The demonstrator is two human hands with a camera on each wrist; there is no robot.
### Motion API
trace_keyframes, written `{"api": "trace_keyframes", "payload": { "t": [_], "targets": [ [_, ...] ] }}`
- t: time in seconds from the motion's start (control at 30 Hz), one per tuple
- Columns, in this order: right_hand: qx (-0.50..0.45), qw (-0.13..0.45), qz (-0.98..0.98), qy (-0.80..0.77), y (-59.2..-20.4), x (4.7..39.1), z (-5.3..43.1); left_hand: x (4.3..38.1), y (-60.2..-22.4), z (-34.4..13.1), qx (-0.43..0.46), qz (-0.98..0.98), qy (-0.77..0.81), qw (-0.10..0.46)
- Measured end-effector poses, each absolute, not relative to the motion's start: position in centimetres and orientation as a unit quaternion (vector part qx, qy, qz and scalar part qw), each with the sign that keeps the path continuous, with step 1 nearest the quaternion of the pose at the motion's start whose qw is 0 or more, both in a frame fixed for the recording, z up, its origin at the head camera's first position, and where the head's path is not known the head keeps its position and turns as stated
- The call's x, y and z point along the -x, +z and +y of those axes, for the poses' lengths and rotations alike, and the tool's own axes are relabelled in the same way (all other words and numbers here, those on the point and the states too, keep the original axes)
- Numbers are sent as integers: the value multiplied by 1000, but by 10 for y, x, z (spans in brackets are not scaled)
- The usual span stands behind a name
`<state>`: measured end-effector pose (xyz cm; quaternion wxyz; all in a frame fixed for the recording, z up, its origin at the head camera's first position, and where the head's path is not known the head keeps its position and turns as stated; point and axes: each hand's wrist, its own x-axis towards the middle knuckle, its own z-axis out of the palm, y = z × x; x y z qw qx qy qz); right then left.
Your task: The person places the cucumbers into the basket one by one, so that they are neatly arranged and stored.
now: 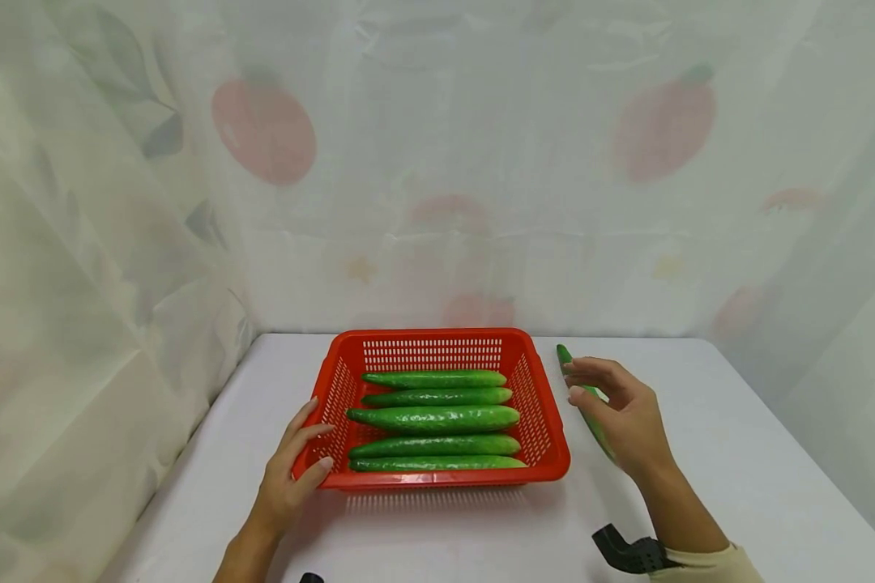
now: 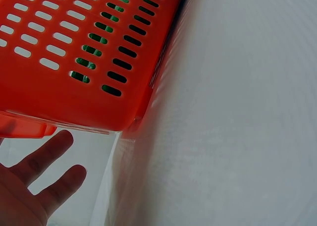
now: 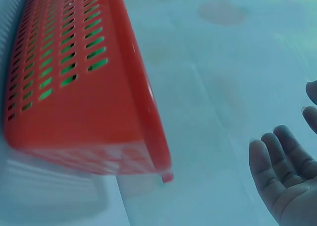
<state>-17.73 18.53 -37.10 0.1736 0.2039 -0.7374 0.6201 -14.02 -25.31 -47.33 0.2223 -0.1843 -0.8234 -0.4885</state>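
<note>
A red plastic basket [image 1: 437, 478] stands on the white table, with several green cucumbers [image 1: 433, 419] lying crosswise in it, side by side. My left hand [image 1: 288, 474] is at the basket's left side, its fingers and thumb spread over the rim near the front corner. In the left wrist view, two of its fingers [image 2: 47, 156] stick out straight beside the basket wall. To the right of the basket, one more cucumber [image 1: 596, 427] lies slantwise on the table. Over it is my right hand [image 1: 623, 417], fingers loosely bent and nothing between them; it partly hides that cucumber.
The white table [image 1: 467, 542] ends at a pale curtain [image 1: 423, 162] printed with fruit, which hangs behind it and along the left. A black wrist mount [image 1: 630, 552] sits on my right wrist by the sleeve.
</note>
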Motion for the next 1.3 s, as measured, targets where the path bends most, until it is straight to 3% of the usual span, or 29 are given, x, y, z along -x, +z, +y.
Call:
{"api": "trace_keyframes", "payload": {
  "t": [0.87, 1.3],
  "targets": [
    [-110, 233, -787, 561, -406, 172, 228, 140, -473, -253, 185, -821, -494, 220],
    [-26, 206, -801, 561, -436, 175, 239, 139, -472, -253, 182, -820, -498, 215]
  ]
}}
